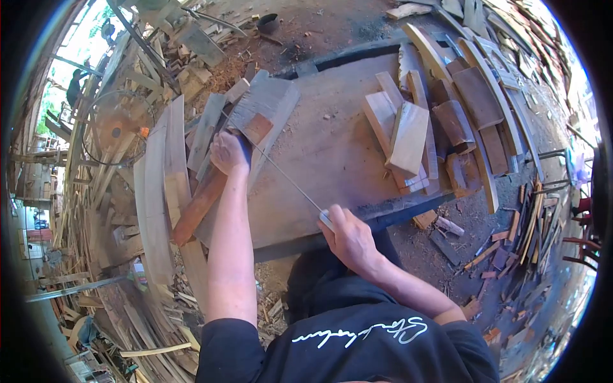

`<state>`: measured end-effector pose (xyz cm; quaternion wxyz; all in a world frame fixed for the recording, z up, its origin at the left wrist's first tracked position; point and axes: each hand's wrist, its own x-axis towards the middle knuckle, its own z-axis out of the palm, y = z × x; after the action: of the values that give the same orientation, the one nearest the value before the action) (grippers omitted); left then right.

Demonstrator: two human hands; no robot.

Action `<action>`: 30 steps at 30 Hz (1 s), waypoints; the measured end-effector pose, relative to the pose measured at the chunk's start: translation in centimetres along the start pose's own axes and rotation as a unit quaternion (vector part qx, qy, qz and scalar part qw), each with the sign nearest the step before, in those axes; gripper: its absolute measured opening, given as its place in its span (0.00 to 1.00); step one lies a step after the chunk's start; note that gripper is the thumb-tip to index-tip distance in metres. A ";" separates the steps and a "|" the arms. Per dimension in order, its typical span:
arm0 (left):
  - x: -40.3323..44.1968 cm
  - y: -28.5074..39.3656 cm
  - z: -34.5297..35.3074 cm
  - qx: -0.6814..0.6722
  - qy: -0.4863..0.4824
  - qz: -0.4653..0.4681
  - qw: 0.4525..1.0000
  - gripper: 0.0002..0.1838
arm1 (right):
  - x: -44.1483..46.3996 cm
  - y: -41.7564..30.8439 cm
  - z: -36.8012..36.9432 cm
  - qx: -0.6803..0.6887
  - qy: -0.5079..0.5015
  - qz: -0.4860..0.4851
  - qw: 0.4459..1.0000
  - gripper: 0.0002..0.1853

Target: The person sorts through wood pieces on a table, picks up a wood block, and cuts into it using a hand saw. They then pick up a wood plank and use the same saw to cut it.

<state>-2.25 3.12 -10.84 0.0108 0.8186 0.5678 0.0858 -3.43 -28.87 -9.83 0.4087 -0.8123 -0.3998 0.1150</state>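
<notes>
My right hand (350, 239) is closed around the pale handle of what looks like a hand saw (290, 180). Its thin blade shows nearly edge-on and slants up and left to my left hand (230, 153). That hand is curled down on a piece of wood (257, 128) with a reddish-brown end, and its fingertips are partly hidden. The blade crosses close beside this piece; I cannot tell whether it is cutting into it. Under the piece lies a wide grey board (281, 105) on the workbench (319, 153). A long reddish-brown plank (199, 210) runs below my left wrist.
Several cut blocks (408, 137) and brown curved pieces (453, 124) are piled on the bench's right side. Long planks (153, 191) stand at the left. Offcuts (504, 242) litter the floor at right. A round wire-guarded fan (116, 133) is at upper left.
</notes>
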 end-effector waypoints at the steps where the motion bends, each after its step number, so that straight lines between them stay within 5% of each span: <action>1: 0.2 -0.7 1.1 -0.002 0.036 0.011 0.999 0.22 | 1.1 -0.4 0.5 0.012 0.019 -0.010 1.000 0.14; 7: 0.6 0.1 0.1 -0.046 0.039 -0.005 0.998 0.23 | 8.9 -2.2 3.0 0.013 0.003 -0.009 1.000 0.14; 12: 1.1 -0.3 1.5 -0.072 0.032 -0.044 0.996 0.23 | 1.9 -0.4 -0.7 0.015 0.015 -0.005 1.000 0.13; 19: 0.4 -0.7 1.6 -0.051 0.146 0.037 0.987 0.19 | 9.5 -1.9 3.0 0.006 0.026 -0.018 0.999 0.13; 23: 0.1 0.4 -0.2 -0.039 0.042 -0.009 0.998 0.20 | 3.7 -1.1 0.3 -0.010 0.056 -0.052 0.997 0.13; 25: 0.8 0.1 0.6 -0.064 0.022 -0.027 0.997 0.20 | 0.9 -0.2 -1.0 0.010 -0.002 0.014 1.000 0.14; 28: 0.9 -1.0 2.7 -0.058 0.048 -0.027 0.997 0.21 | 2.6 -0.9 0.0 0.023 0.012 0.011 1.000 0.14; 30: 1.2 -1.4 4.6 -0.081 0.161 -0.011 0.984 0.21 | 7.2 -0.9 2.8 0.015 0.034 -0.028 0.999 0.14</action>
<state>-2.39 5.12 -15.41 -0.0135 0.7844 0.5620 0.2621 -0.71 -21.60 -9.97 0.4373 -0.7982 -0.4062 0.0814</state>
